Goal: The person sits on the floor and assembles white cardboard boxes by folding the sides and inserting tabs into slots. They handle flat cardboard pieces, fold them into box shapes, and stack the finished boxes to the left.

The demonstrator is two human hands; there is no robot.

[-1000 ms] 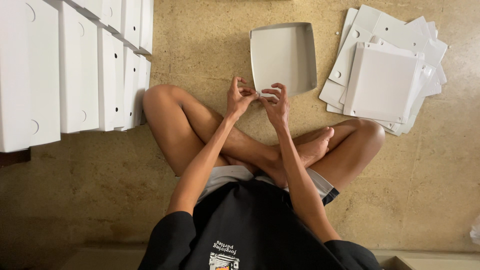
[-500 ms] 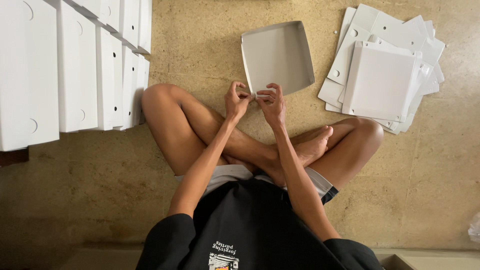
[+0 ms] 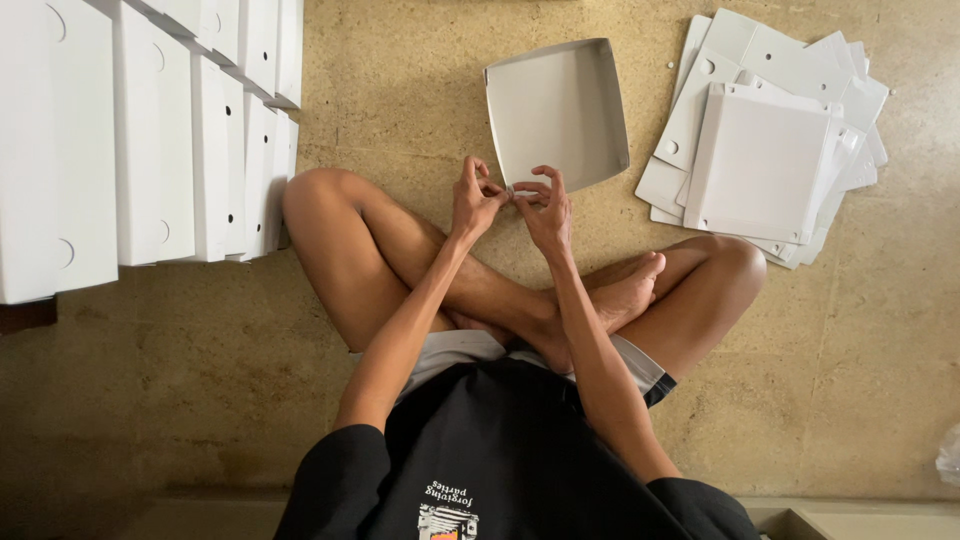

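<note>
I sit cross-legged on the floor with a half-folded white cardboard tray (image 3: 556, 110) lying just beyond my knees. My left hand (image 3: 474, 196) and my right hand (image 3: 546, 208) meet at the tray's near edge. The fingertips of both hands pinch a small flap there. The tray's side walls stand up and its inside is bare. My fingers hide the flap itself.
Several finished white boxes (image 3: 150, 140) stand in rows on the left, close to my left knee. A loose pile of flat white cardboard blanks (image 3: 760, 150) lies on the right, beside the tray. The speckled tan floor (image 3: 400, 90) shows between them.
The tray has shifted slightly left and turned a little. Both hands stayed together at its near edge, still pinching it.
</note>
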